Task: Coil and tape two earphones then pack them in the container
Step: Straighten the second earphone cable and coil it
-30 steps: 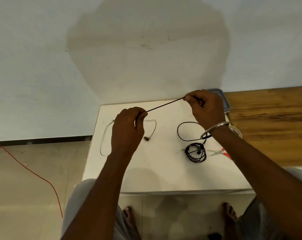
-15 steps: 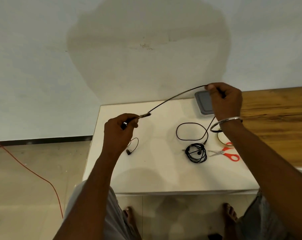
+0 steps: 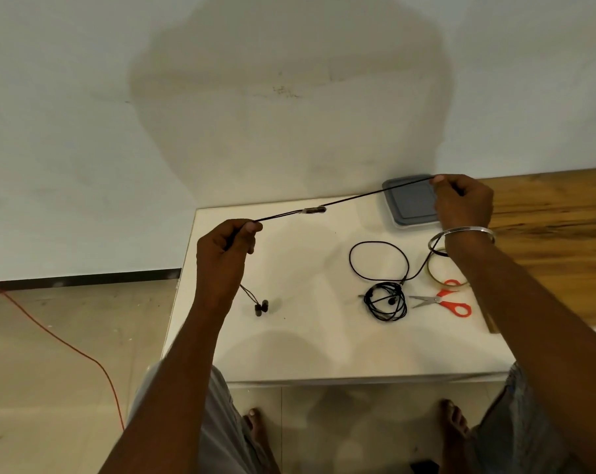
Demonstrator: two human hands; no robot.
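Earphone cable: thin black earphone cable (image 3: 354, 199) is stretched taut in the air above the white tabletop (image 3: 310, 340), running from the left hand up to the right hand, with a small inline remote (image 3: 313, 210) between them.
Left hand: left hand (image 3: 225, 254) is closed, thumb and forefinger pinching the cable; two dark earbuds (image 3: 261, 307) dangle below it, just over the tabletop.
Step in hand: by my read, straightening the first earphone before coiling; no loop is formed yet.
Next move: looks like it calls for winding the straight run into even loops around the fingers, keeping tension so the earbuds don't swing into a tangle.
Second earphone: black bundled earphone (image 3: 386, 301) lies mid-tabletop, partly coiled, one loose loop trailing toward the right wrist.
Scissors: red-handled scissors (image 3: 442, 301) lie just right of that bundle.
Tape: clear tape roll (image 3: 442, 272) sits near the scissors, partly behind the forearm.
Container: grey-lidded plastic container (image 3: 411, 201) waits at the far right corner, lid on.
Right hand: right hand (image 3: 462, 201) is closed, fingertips pinching the cable's far end above the container.
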